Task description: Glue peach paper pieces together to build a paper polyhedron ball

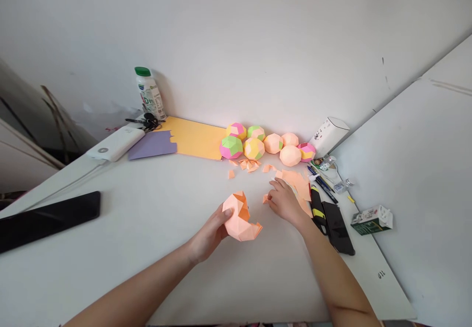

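Note:
My left hand (212, 228) is closed around a peach paper ball (236, 223) made of flat facets, with the thumb on its outer side. The ball is partly open, with a jagged gap at the upper right that shows a darker orange inside. To its right, my right hand (283, 200) is low over the table, fingers bent. A small folded paper piece (265, 198) shows at its fingertips and seems pinched there. Just beyond that hand lie peach paper sheets (300, 182). Folded peach pieces (250, 165) and a small loose scrap (231, 174) lie farther back.
Several finished paper balls (254, 148) line the wall. Left are yellow card (199, 137), purple card (153, 146), a bottle (150, 93), a power bank (116, 143) and a black phone (49, 219). Right are pens (324, 184), a cutter (317, 206), another phone (338, 228) and a small carton (372, 220).

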`<state>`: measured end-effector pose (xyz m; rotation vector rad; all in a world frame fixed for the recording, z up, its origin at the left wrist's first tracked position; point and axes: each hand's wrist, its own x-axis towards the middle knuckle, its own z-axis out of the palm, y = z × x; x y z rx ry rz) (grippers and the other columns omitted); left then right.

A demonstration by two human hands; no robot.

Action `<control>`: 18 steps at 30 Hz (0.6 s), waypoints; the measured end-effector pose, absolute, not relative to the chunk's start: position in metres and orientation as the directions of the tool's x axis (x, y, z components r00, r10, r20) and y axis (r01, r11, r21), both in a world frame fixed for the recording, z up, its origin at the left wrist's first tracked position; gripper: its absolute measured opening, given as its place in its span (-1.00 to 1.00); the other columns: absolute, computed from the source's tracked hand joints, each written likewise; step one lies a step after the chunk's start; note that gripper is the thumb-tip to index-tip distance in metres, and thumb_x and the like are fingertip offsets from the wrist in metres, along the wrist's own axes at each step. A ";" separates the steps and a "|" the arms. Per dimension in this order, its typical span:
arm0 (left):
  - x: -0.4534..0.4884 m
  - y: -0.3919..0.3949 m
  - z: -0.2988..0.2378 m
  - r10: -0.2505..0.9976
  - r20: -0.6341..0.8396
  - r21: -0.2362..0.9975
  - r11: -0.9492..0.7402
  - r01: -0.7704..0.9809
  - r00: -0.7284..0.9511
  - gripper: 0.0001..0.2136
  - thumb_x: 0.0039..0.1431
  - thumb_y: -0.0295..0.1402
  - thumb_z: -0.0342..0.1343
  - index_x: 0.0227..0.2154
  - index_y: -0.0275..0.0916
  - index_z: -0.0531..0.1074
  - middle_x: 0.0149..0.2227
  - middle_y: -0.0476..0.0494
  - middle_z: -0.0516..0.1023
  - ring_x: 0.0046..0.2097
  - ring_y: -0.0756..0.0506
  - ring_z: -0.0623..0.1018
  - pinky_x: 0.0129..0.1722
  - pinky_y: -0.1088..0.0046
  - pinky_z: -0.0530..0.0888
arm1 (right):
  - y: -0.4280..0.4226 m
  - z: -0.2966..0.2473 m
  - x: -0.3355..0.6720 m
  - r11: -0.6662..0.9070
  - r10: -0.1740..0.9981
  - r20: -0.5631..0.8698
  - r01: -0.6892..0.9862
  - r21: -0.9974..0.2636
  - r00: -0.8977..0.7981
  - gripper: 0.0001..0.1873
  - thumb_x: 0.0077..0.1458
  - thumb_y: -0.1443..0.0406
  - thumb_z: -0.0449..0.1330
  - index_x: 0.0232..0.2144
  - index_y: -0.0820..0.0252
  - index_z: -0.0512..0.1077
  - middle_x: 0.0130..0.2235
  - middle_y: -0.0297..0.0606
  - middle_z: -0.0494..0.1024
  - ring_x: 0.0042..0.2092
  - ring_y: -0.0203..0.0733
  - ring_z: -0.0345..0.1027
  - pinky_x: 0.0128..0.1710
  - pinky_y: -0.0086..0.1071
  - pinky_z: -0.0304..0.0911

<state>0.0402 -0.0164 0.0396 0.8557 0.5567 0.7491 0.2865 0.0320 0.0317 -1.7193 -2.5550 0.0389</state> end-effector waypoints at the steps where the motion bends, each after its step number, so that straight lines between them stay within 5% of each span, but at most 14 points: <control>1: 0.040 -0.016 0.039 0.771 -0.151 0.822 0.446 -0.354 0.619 -0.64 0.21 -0.05 -0.04 -0.07 -0.16 0.33 -0.09 -0.21 0.40 -0.08 -0.22 0.41 -0.18 0.29 0.38 | 0.033 0.033 0.287 0.382 0.924 0.047 0.922 -0.061 -0.380 -0.83 0.04 0.48 0.11 -0.43 0.24 0.49 0.00 -0.03 0.42 0.19 0.11 0.08 0.06 -0.10 0.18; 9: 0.043 -0.018 0.033 0.743 -0.175 0.796 0.493 -0.351 0.646 -0.67 0.20 -0.05 -0.03 -0.12 -0.16 0.34 -0.17 -0.18 0.41 -0.17 -0.17 0.41 -0.22 0.32 0.37 | 0.036 0.027 0.288 0.433 0.901 0.068 0.892 -0.130 -0.427 -0.89 0.04 0.44 0.15 -0.45 0.22 0.47 -0.33 -0.13 0.52 -0.02 0.01 0.29 -0.03 -0.17 0.22; 18: 0.042 -0.021 0.035 0.712 -0.145 0.814 0.481 -0.326 0.687 -0.60 0.20 -0.03 -0.03 -0.02 -0.14 0.28 -0.10 -0.22 0.38 -0.07 -0.25 0.41 -0.21 0.29 0.37 | 0.033 0.035 0.276 0.455 0.884 0.272 0.831 -0.320 -0.379 -0.81 0.10 0.42 0.04 -0.47 0.20 0.41 -0.31 -0.12 0.54 -0.10 -0.07 0.36 -0.07 -0.18 0.26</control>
